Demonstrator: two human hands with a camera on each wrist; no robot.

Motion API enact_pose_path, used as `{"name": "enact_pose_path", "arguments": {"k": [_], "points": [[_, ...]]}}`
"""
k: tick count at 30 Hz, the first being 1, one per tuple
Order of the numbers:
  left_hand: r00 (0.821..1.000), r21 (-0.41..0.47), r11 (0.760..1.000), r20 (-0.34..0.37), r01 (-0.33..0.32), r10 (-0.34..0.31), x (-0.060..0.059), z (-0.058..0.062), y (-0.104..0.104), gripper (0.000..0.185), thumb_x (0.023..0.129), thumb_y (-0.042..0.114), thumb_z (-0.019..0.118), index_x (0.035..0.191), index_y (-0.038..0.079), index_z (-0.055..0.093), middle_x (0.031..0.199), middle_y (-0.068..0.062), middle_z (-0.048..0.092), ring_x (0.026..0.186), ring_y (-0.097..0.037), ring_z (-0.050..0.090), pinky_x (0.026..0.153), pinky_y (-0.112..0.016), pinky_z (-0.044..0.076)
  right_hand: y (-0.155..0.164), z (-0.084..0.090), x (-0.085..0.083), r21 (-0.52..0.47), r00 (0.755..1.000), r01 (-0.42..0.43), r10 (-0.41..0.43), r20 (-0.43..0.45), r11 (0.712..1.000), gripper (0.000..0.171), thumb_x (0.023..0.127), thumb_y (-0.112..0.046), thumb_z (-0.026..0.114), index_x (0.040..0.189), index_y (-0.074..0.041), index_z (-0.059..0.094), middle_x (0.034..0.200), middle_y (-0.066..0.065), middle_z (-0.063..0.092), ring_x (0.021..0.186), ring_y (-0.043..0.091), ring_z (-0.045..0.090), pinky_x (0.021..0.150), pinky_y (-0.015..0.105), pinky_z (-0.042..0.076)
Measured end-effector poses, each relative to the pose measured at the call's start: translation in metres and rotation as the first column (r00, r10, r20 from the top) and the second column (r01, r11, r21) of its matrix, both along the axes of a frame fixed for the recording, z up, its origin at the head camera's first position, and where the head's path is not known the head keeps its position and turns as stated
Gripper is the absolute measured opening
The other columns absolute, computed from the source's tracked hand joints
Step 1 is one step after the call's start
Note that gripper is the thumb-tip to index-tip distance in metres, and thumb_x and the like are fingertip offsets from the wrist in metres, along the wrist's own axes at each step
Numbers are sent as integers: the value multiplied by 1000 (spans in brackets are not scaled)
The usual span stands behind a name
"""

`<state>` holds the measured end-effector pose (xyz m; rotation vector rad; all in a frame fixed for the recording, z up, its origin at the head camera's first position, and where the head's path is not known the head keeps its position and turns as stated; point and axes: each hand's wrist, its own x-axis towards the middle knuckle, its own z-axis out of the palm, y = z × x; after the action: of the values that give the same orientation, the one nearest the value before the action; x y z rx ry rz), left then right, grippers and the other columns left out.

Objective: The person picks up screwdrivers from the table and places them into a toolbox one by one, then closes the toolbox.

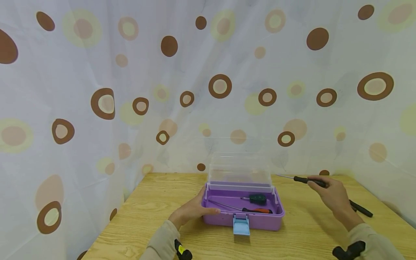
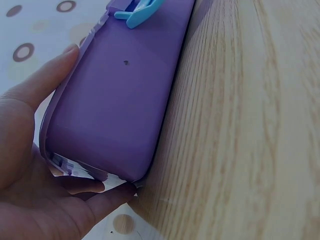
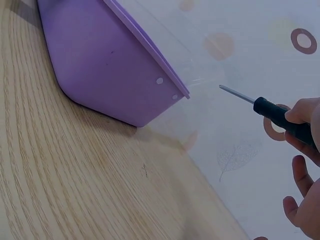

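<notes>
I am steadying the purple toolbox at the middle of the wooden table with my left hand, thumb lying along its front wall and fingers wrapped round its left end, while my right hand is pinching a black-handled screwdriver in the air just to the right of the clear raised lid. Two more screwdrivers are lying inside the box. I am judging that the long thin tip could be knocking the lid or catching the rim if I am swinging it in too flat, and my light fingertip pinch could be letting the handle roll out.
</notes>
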<state>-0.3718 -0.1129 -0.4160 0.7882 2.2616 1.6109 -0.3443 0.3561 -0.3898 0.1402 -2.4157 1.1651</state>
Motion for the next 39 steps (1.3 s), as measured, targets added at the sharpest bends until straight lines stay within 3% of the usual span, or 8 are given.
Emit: {"name": "enact_pose_path", "arguments": {"k": [6,12,18,24,39], "points": [[1000,-9,1000,-1,-1,1,0,0,0,117,90,31,81,167,20,-7,166,-20,21,147,-38,31,120,-59,17,-5,3,0,-36,999,-29,29,19,999,55,106,-41,59,139,4,62,126,24,57,76,24,47,56,34,38],[1000,-10,1000,-5,-2,2,0,0,-1,117,90,31,81,167,19,-7,166,-20,22,146,-38,32,120,-59,17,-11,5,-3,-28,998,-64,64,3,998,53,106,-39,60,138,3,63,130,26,56,88,13,54,64,28,47],[1000,-18,1000,-3,-9,9,0,-1,-1,118,90,31,80,166,18,-8,167,-20,20,147,-39,30,120,-60,17,-20,4,-7,-17,995,-95,94,-26,995,46,106,-32,62,135,4,65,130,25,59,89,17,55,64,29,45],[1000,-8,1000,0,-5,5,-1,-1,-1,118,90,31,81,166,18,-8,167,-20,20,147,-39,30,120,-60,17,-30,5,-11,-26,994,-113,112,-15,993,45,105,-31,63,135,2,65,132,25,61,98,16,58,71,28,50],[1000,-11,1000,-3,-16,15,-1,-2,0,117,91,29,80,166,18,-9,168,-17,19,148,-38,29,120,-59,17,-45,6,-15,-67,990,-141,141,-4,988,45,105,-31,64,135,3,65,124,24,63,87,22,53,65,31,44]]}}
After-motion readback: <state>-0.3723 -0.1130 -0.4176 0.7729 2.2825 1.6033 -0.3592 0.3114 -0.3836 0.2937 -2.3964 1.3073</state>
